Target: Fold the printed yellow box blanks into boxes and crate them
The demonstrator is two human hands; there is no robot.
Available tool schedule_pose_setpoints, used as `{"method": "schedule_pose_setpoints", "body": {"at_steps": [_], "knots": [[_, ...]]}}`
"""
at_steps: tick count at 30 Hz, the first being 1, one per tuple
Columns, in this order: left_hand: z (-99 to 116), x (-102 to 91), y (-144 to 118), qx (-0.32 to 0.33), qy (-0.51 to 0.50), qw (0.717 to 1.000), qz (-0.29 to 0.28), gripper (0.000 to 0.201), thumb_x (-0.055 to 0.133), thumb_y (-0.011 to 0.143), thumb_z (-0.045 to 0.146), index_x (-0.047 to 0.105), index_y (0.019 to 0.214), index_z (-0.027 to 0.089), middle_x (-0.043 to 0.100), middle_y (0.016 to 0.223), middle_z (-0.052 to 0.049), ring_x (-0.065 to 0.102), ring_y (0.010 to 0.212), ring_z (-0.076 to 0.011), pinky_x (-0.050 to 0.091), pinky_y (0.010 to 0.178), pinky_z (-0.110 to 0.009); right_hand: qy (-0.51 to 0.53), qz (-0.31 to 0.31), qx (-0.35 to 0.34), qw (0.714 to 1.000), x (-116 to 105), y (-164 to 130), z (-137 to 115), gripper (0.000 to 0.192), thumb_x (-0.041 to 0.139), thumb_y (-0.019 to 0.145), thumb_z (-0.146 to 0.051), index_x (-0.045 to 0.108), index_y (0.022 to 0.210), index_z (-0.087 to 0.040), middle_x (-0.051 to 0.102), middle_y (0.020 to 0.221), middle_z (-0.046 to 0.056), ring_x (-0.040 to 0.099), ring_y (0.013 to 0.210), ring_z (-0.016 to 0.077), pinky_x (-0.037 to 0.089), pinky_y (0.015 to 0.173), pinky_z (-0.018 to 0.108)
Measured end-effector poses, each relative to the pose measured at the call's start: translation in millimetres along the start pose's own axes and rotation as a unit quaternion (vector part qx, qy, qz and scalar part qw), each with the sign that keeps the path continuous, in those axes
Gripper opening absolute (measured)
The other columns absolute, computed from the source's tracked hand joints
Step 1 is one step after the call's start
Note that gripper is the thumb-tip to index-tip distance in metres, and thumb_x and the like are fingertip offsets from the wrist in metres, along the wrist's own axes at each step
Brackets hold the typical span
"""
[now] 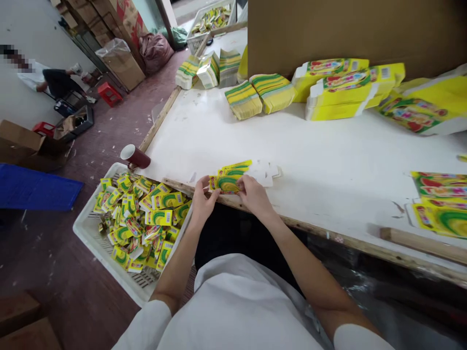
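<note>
Both hands meet at the table's near wooden edge (328,233) on a small yellow-green printed carton (226,183). My left hand (203,199) pinches its left end, and my right hand (254,194) presses on its right end. Just behind the carton lies a short fanned stack of flat cartons (251,170), yellow on top and white underneath. A white plastic crate (93,233) full of several folded yellow-green cartons sits below my left forearm, beside the table.
Stacks of flat cartons (259,97) and larger yellow boxes (343,87) line the far side of the white table (328,155). A brown cardboard sheet (346,29) stands behind. A maroon cup (134,156) lies at the table corner. Another person (51,80) crouches far left.
</note>
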State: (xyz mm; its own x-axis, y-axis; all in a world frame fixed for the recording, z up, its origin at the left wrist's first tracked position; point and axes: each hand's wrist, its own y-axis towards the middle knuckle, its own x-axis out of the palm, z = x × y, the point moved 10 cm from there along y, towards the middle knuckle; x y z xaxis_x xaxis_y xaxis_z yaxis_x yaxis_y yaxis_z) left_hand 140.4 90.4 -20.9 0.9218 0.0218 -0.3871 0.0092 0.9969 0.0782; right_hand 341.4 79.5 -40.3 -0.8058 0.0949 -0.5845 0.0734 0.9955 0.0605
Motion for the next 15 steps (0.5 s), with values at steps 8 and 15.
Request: {"method": "schedule_pose_setpoints", "body": {"at_steps": [8, 15], "knots": [[25.3, 21.8, -26.1, -0.027, -0.366, 0.929, 0.047, 0.068, 0.077, 0.078, 0.057, 0.050, 0.132, 0.025, 0.058, 0.131, -0.011, 0.055, 0.129, -0.0245, 0.047, 0.108, -0.037, 0.386, -0.023, -0.034, 0.922, -5.9, -25.1, -41.4, 0.040, 0.077, 0.076, -0.025, 0.052, 0.107, -0.023, 0.067, 0.095, 0.004, 0.067, 0.083, 0.0162, 0.057, 0.076, 0.031], [49.7, 25.8, -28.3, -0.106, -0.557, 0.818, 0.094, 0.055, 0.076, 0.070, 0.065, 0.052, 0.094, 0.021, 0.042, 0.072, 0.003, 0.046, 0.061, -0.0082, 0.046, 0.064, -0.023, 0.360, -0.090, -0.086, 0.924, 13.1, -70.4, -91.9, 0.038, 0.074, 0.085, -0.031, 0.055, 0.117, -0.023, 0.066, 0.100, 0.005, 0.063, 0.082, 0.0157, 0.054, 0.075, 0.031]]}}
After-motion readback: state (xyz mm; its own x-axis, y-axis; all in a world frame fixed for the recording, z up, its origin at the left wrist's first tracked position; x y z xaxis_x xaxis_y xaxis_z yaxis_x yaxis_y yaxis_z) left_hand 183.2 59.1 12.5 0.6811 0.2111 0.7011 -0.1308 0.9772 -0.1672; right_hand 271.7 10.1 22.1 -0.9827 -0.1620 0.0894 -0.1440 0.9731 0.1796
